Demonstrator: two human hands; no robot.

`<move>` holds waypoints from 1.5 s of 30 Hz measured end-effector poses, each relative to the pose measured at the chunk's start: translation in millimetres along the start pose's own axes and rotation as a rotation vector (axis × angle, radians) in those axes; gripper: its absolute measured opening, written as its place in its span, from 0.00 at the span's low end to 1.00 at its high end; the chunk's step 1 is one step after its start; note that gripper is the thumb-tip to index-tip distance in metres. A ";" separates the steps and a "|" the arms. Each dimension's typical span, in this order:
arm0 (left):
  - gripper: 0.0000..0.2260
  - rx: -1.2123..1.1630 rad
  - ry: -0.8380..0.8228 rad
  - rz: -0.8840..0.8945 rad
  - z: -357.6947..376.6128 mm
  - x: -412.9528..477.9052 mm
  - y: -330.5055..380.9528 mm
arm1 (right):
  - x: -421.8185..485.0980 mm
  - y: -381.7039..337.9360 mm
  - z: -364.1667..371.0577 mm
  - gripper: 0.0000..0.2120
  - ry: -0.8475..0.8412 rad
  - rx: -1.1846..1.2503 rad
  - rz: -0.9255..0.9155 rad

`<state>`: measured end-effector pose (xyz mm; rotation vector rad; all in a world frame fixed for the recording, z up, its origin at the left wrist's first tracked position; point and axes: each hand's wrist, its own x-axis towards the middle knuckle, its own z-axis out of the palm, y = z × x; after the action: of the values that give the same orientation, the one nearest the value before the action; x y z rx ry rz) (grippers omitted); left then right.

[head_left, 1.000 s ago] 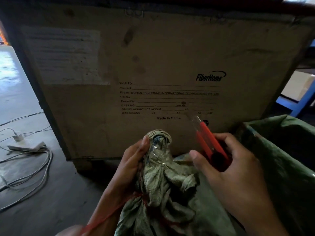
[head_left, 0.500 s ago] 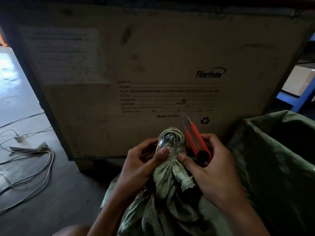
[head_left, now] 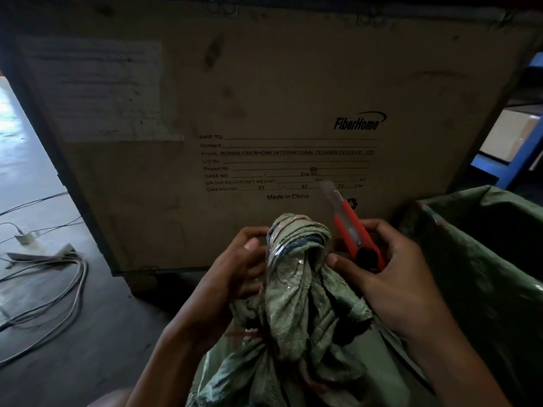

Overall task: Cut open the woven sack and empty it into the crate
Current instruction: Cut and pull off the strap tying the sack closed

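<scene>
A large plywood crate (head_left: 264,113) fills most of the view, its near face printed with "FiberHome", shipping lines and "Made in China", and a pale paper label (head_left: 97,89) is stuck on its upper left part. To the right, just beside the crate's lower corner, stands a second green sack (head_left: 482,259) with its mouth open and dark inside. In the lower middle, in front of the crate, sits the green woven sack (head_left: 296,324), its neck bunched and twisted up into a tight knotted top wrapped in clear tape, with a red string tied round it lower down. The left hand (head_left: 235,277) is curled round the left side of that neck, fingers and thumb pressed against the fabric. The right hand (head_left: 390,277) is closed round a red utility knife (head_left: 352,230), and its thumb touches the right side of the knot. The knife tilts up and to the left, its blade extended and clear of the sack, showing against the crate's face. On the grey floor (head_left: 44,362) at left lies a loose tangle of white cables (head_left: 58,286).
</scene>
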<state>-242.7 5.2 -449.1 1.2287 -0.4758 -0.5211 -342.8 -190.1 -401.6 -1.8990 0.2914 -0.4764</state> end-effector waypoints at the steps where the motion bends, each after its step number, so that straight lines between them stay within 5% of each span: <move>1: 0.15 -0.052 -0.031 -0.010 -1.3 -2.3 -1.7 | -1.2 1.2 1.9 0.19 0.031 -0.014 0.003; 6: 0.25 -0.084 -0.087 -0.031 -5.6 -5.2 -7.3 | -5.5 5.5 16.0 0.19 0.198 -0.273 -0.069; 13: 0.25 0.220 0.311 0.064 -3.9 -3.0 -8.3 | -8.5 4.1 26.2 0.14 0.103 -0.165 -0.036; 20: 0.23 0.171 0.253 0.148 12.4 -1.9 -11.6 | -13.3 2.5 41.5 0.24 0.068 -0.247 -0.070; 33: 0.17 0.064 0.130 0.022 -6.0 2.2 -8.3 | -12.2 11.6 41.0 0.20 0.207 -0.379 -0.153; 41: 0.22 0.081 0.540 -0.083 -10.4 5.0 -9.3 | -16.1 3.1 47.7 0.08 0.176 -0.416 -0.301; 45: 0.24 0.049 0.602 -0.122 -17.5 6.0 -10.3 | -18.9 -1.1 49.1 0.07 0.127 -0.513 -0.350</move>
<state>-228.6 12.2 -463.3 1.3932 0.0981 -0.2205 -337.2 -140.9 -419.7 -2.4415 0.1722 -0.8175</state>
